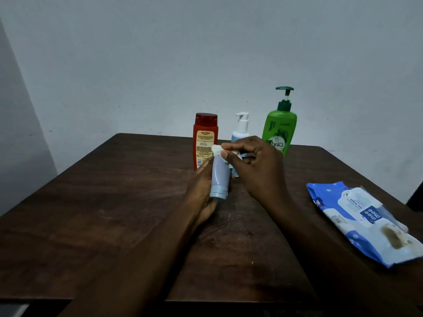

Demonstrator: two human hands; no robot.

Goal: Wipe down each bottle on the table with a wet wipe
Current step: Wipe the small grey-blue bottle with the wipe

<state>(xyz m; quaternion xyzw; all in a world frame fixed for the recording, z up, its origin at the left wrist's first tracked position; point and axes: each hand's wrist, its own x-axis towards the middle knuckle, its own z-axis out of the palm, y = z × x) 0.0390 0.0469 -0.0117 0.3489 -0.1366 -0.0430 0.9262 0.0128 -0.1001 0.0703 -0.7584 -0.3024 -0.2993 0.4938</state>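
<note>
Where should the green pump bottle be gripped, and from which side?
Wrap the green pump bottle around its wide body below the shoulder, not the thin pump stem. It stands upright near the far edge of the table. Come from its right, probably: that side is free, while the white pump bottle stands to its left and the right hand overlaps its lower left.
</note>
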